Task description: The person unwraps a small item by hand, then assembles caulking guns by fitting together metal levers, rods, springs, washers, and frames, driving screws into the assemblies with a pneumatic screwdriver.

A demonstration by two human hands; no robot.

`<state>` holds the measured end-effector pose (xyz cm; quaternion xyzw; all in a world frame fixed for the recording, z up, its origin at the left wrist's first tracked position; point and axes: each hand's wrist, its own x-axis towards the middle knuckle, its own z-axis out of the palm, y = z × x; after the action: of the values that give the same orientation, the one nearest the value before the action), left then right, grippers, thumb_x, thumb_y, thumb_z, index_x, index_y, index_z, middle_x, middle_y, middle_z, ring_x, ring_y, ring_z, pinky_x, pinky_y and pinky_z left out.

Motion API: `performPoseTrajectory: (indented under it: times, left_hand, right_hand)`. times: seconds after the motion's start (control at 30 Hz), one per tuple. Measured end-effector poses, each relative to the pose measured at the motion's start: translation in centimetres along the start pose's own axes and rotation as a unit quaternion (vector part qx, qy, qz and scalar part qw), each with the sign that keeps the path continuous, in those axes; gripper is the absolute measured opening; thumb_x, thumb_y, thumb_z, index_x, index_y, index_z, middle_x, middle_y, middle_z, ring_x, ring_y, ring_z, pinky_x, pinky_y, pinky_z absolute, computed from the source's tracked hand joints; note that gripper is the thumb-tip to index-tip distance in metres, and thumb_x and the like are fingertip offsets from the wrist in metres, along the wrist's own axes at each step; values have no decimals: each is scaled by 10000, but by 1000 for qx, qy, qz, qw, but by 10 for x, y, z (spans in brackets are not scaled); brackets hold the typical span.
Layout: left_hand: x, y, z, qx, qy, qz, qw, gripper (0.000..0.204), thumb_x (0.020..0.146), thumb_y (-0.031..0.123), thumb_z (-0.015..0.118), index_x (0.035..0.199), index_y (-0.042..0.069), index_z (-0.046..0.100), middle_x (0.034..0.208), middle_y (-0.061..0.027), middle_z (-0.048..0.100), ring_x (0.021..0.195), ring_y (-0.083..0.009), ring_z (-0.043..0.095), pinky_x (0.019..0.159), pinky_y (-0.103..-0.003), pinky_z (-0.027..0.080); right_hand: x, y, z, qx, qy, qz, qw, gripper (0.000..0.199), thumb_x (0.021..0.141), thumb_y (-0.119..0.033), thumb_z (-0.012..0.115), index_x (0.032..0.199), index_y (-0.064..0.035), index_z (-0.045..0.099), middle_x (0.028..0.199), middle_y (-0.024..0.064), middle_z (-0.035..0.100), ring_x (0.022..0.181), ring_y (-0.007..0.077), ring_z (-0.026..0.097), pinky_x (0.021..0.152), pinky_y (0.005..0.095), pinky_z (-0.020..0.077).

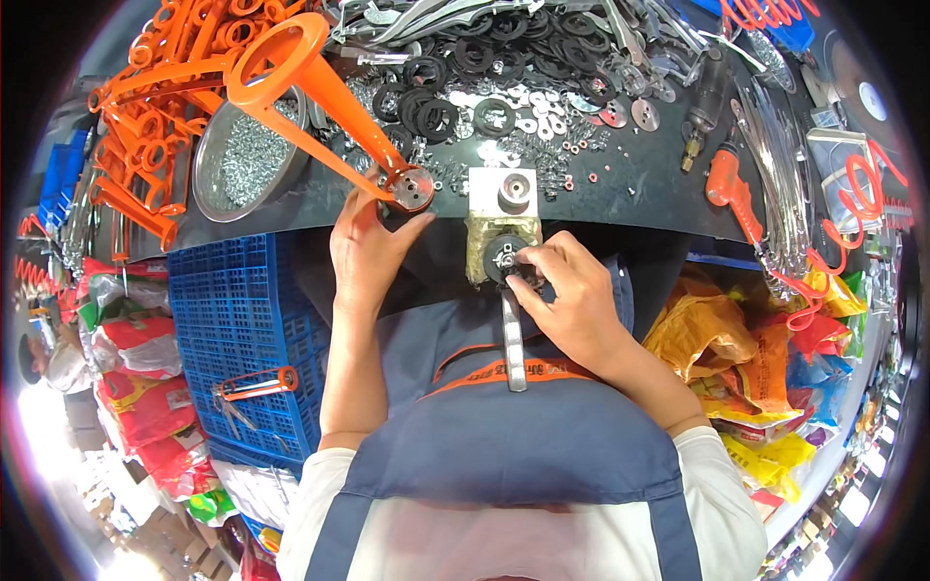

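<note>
My left hand (371, 247) grips the narrow lower end of a large orange two-armed frame (334, 92), which has a ring at its upper end. A round grey metal disc (414, 188) with small holes sits at that gripped end. My right hand (576, 290) has thumb and forefinger closed at a black round part (497, 254) at the front of a metal block fixture (481, 201). A small metal piece shows at the fingertips, too small to name. From the black part a flat metal bar (513, 353) points down toward my apron.
Orange frames (155, 155) are heaped at the left, beside a metal bowl (208, 194) of small hardware. Black rings (436, 118), washers and metal levers cover the bench's back. An orange-handled power tool (728, 184) and red coiled hose (857, 198) lie right; a blue crate (228, 339) stands below left.
</note>
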<state>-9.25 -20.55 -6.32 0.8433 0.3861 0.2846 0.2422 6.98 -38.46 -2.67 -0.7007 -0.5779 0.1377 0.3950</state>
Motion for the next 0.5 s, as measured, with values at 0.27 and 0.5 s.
performPoseTrajectory:
  times: [0.27,0.5]
  left_hand:
    - [-37,32,-13,-9,130,-38,991,469,743,42,745,1188,18,595,586,9,346,510,-97,322,540,-218,372]
    - [-62,69,6,-169,-41,59,983,166,728,16,738,875,34,663,591,-74,513,494,-218,501,466,-325,402]
  right_hand:
    - [4,-6,-1,-62,-2,-27,998,230,691,-32,744,859,1,591,808,99,513,723,266,560,617,365,473]
    - [2,-2,3,34,5,39,999,193,695,-10,743,822,-6,597,762,82,512,638,225,560,577,345,464]
